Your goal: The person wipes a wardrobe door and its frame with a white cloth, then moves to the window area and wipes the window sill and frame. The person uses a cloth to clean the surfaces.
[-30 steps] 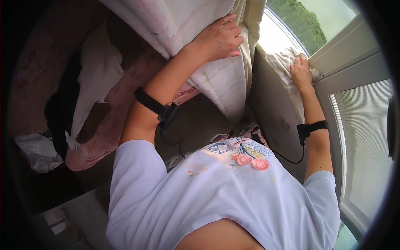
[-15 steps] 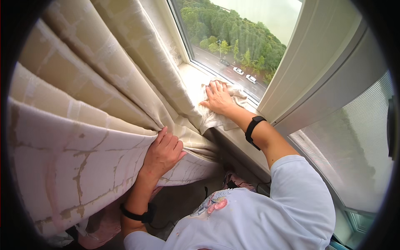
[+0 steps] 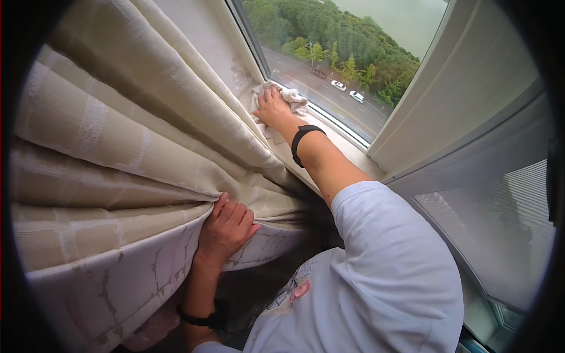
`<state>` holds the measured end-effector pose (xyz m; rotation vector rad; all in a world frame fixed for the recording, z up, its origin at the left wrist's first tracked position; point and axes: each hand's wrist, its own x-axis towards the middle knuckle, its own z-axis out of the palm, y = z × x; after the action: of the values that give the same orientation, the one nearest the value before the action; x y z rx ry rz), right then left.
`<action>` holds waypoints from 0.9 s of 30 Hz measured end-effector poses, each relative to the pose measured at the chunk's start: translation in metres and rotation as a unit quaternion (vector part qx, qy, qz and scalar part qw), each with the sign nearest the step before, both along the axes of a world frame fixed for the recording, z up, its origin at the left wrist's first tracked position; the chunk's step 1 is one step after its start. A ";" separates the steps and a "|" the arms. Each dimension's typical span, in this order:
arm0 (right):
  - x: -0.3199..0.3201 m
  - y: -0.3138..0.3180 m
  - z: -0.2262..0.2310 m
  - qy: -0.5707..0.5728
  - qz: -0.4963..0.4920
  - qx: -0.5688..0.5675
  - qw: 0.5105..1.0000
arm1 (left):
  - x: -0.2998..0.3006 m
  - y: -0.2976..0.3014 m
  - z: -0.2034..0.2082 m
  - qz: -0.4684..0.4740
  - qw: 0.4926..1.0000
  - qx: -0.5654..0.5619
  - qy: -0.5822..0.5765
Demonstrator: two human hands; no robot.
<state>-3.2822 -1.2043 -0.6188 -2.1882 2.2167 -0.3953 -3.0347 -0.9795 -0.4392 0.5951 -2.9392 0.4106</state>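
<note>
My left hand (image 3: 226,232) grips the edge of a beige patterned curtain (image 3: 141,106), its fingers closed over the gathered cloth and the pale lining below. My right arm reaches out to the white windowsill (image 3: 338,152). At the sill's far left corner, against the window frame, my right hand (image 3: 272,109) presses down on a crumpled whitish cleaning cloth (image 3: 294,99). Part of the cloth bunches out beyond the fingers, and part is hidden under the palm.
The window pane (image 3: 341,59) stands just beyond the sill, with trees and a road far below. A white frame post (image 3: 435,76) rises at the right, beside a panel with a screen (image 3: 488,212). Curtain folds hang close along the sill's left side.
My right hand has slid the cloth leftward and farther along the sill into the corner. My left hand still grips the curtain, which now spreads lower. The view has shifted slightly.
</note>
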 end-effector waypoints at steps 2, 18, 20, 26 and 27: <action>-0.013 0.046 -0.004 -0.010 -0.023 -0.006 1.000 | -0.001 0.000 0.000 -0.015 1.000 0.025 0.008; -0.061 0.450 -0.009 0.013 -0.191 -0.100 0.976 | 0.005 0.003 0.000 -0.099 0.989 -0.074 0.079; -0.074 0.517 -0.004 0.041 -0.247 -0.120 0.961 | 0.005 0.004 0.000 -0.097 0.989 -0.082 0.080; -0.099 0.655 0.047 0.048 -0.425 -0.173 0.887 | 0.003 0.006 -0.003 -0.103 0.988 -0.081 0.086; -0.096 0.649 0.054 0.036 -0.392 -0.233 0.889 | 0.003 0.007 -0.004 -0.100 0.988 -0.079 0.084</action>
<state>-3.3787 -0.5557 -0.5643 -1.2951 3.2464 -0.9383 -3.0322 -0.9724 -0.4430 0.2948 -2.7379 0.5338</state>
